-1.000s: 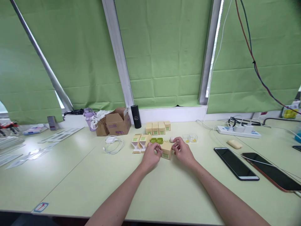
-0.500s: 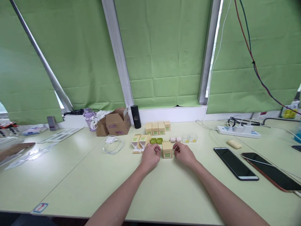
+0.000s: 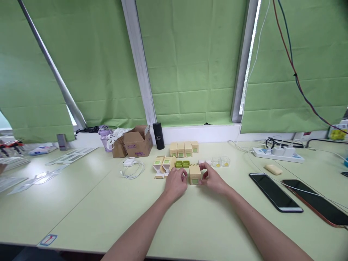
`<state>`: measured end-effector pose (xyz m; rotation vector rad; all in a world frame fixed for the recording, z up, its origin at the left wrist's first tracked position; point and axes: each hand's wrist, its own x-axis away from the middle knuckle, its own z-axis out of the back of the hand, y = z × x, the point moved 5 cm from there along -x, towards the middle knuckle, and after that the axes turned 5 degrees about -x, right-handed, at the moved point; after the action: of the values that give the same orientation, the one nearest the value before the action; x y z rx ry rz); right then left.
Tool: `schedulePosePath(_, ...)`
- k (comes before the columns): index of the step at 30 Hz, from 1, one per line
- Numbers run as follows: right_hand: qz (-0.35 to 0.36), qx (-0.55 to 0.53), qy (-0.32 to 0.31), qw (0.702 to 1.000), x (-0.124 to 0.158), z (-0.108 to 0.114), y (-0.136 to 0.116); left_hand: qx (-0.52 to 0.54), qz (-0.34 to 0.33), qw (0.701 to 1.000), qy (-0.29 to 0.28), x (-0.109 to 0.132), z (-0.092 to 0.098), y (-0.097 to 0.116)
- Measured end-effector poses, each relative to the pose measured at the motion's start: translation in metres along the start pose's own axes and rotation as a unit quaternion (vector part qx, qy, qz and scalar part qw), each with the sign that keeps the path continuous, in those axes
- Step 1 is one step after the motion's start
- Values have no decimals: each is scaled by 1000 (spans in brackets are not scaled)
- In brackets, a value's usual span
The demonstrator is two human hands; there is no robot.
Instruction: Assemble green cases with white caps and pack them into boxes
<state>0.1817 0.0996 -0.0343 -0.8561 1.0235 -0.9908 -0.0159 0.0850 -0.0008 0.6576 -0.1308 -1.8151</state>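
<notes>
In the head view a small tan cardboard box point(image 3: 195, 175) with a green label on its front stands upright on the table before me. My right hand point(image 3: 213, 178) has its thumb and fingers closed around the box's right edge. To the left of the box, my left hand point(image 3: 175, 184) hovers close with loosely bent fingers and nothing visible in them. Beside it stand folded carton pieces point(image 3: 160, 167). Behind the box are green square trays point(image 3: 182, 164), pale pink rolls point(image 3: 204, 162) and clear cups with yellow bits point(image 3: 220, 162).
Several similar boxes point(image 3: 184, 149) stand in a row farther back. A coiled white charger cable point(image 3: 132, 168), a brown carton point(image 3: 138, 142) and a black bottle point(image 3: 158, 136) are on the left. Two phones point(image 3: 275, 192) and a power strip point(image 3: 278, 154) lie on the right.
My right hand has closed in on the box and now touches its right side. My left hand stays beside it. At the far left, another person's arm has mostly withdrawn from view.
</notes>
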Motion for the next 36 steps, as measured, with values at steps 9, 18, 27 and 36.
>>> schedulePosePath(9, 5, -66, 13, 998, -9, -6, 2, -48, 22, 998, -21, 1, 0, 0)
schedulePosePath(18, 14, 11, 83, 996, -54, 28, -17, -52, 24, 998, -39, 2, 3, 6)
schedulePosePath(27, -77, 111, 164, 977, -121, 72, -2, -40, 21, 998, -42, 2, -1, 5)
schedulePosePath(36, -138, 224, 121, 957, -141, 60, 23, -33, 14, 999, -37, 3, -2, 7)
